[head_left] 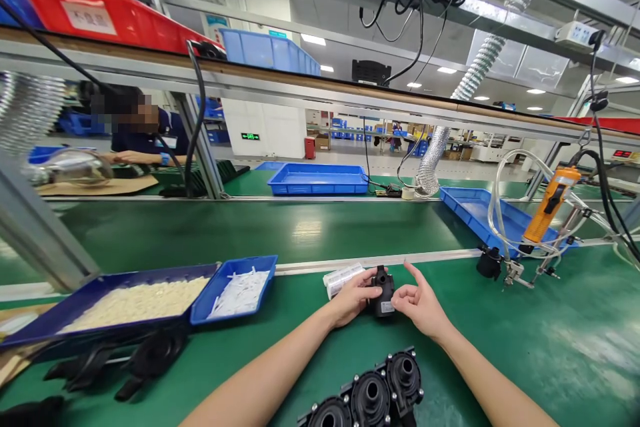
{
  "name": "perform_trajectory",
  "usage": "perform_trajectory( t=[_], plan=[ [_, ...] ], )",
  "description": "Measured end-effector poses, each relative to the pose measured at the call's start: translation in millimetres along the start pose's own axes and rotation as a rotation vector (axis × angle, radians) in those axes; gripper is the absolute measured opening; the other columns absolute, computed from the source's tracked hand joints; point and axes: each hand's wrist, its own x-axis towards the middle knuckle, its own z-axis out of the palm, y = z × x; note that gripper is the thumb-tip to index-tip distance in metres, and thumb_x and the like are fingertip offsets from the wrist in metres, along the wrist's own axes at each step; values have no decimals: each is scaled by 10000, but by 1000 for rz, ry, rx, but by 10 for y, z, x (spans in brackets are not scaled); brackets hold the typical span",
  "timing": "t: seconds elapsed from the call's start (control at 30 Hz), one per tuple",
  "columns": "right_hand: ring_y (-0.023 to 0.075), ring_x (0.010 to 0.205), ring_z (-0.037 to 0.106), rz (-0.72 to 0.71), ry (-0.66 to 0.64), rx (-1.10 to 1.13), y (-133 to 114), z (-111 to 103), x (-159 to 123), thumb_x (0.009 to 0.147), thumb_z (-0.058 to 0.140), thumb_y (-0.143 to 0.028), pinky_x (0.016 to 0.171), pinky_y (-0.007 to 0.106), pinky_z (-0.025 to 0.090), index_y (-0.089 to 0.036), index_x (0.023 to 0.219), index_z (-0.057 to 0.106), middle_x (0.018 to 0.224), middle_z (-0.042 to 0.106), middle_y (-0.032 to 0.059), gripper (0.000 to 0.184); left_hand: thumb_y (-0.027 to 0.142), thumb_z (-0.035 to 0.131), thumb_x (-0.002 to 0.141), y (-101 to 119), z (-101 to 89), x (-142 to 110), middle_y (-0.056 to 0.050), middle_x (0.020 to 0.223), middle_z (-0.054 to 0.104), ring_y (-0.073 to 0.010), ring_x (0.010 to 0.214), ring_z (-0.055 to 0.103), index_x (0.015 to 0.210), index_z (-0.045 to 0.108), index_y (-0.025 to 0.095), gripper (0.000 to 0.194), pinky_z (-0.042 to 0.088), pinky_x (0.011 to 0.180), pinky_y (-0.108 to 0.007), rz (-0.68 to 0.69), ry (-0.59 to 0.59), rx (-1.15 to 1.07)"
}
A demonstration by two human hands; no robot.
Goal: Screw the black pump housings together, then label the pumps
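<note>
Near the middle of the green bench, my left hand grips a small black pump, its short nozzle pointing up. A small white label sits on the lower side of the pump. My right hand is at the pump's right side, thumb tip by the label, index finger stretched out and other fingers partly bent. Behind my left hand lies a white roll, perhaps of labels. In front of both hands stand several black pumps in a row, with round ports facing up.
At left are a dark blue tray of cream-coloured pieces, a blue tray of white strips, and black parts. An orange electric screwdriver hangs at right above a metal fixture. A co-worker sits across the bench.
</note>
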Motion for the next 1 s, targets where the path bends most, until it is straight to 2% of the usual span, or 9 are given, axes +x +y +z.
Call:
perform_trajectory(
  t=[0.27, 0.53, 0.67, 0.77, 0.87, 1.0],
  plan=[
    [128, 694, 574, -4, 27, -78, -30, 16, 13, 838, 840, -367, 694, 282, 419, -158, 1627, 123, 866, 710, 6, 1087, 263, 955, 644, -15, -9, 19, -130, 1257, 745, -300, 1152, 661, 1320, 699, 215, 725, 492, 980, -396, -1, -1, -5],
    [129, 692, 561, -7, 44, -89, -16, 13, -6, 846, 826, -386, 698, 282, 412, -151, 1631, 112, 859, 702, 4, 1088, 266, 956, 643, -16, -5, 20, -124, 1233, 751, -274, 1103, 667, 1304, 712, 214, 706, 490, 970, -381, 3, 8, -9],
    [135, 677, 555, -38, 74, -149, -15, 79, -28, 853, 805, -359, 669, 277, 408, -180, 1632, 133, 852, 704, -6, 1045, 259, 954, 641, -33, -12, 29, -125, 1218, 753, -267, 1095, 665, 1315, 706, 209, 721, 491, 969, -378, 6, 15, -11],
    [139, 667, 551, -78, 103, -261, -45, 121, -49, 882, 760, -344, 651, 280, 411, -213, 1623, 191, 874, 719, -9, 943, 258, 949, 642, -28, -13, 33, -123, 1219, 752, -265, 1093, 666, 1313, 708, 212, 714, 495, 958, -370, 9, 10, -11],
    [148, 672, 568, -126, 151, -471, -83, 59, -41, 876, 754, -319, 677, 301, 438, -226, 1611, 267, 864, 727, -25, 887, 266, 945, 642, -5, -10, 26, -124, 1236, 747, -283, 1122, 666, 1294, 716, 216, 693, 502, 963, -379, 10, -3, -5],
    [171, 653, 586, -34, 168, -606, -74, -71, -4, 797, 846, -406, 694, 324, 471, -195, 1643, 209, 790, 721, -45, 1080, 276, 942, 648, 8, -1, 1, -129, 1257, 742, -325, 1167, 664, 1309, 705, 218, 705, 503, 993, -420, 23, -16, 26]
  ],
)
